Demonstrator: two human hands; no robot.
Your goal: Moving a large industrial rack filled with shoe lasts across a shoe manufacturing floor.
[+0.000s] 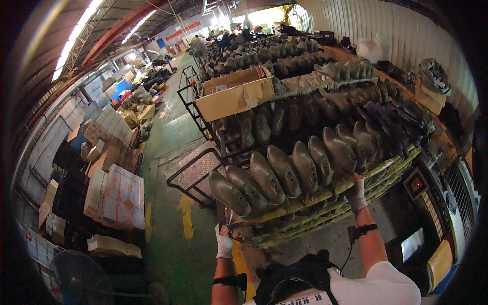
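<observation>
And here we have a loaded rack (292, 210), on the near side of the open carton (234, 104) and reaching off to its right. Look at that load: a row of dark shoe moulds (267, 175) standing close along the top, with a heap of dark pieces (394, 119) at the end farthest right of the carton. I'd call that heavy, very heavy, all in one lump! The frame looks stiff and should take a firm pull. The moulds, though, look hard and smooth, and with nothing visible tying them down they could slide or topple on a jolt. The sound place to take hold is the frame itself, low and at the ends, not the moulds.

Now the hands! The left hand (224, 241), gloved in white, is closed round the rack's corner, nearer than the carton, its forearm coming almost straight up. The right hand (357, 194) is well to the carton's right, arm stretched long and leaning inward, at the rack's near edge. Its fingertips are lost among the moulds; from here I can't tell whether they're gripping or merely resting.
</observation>
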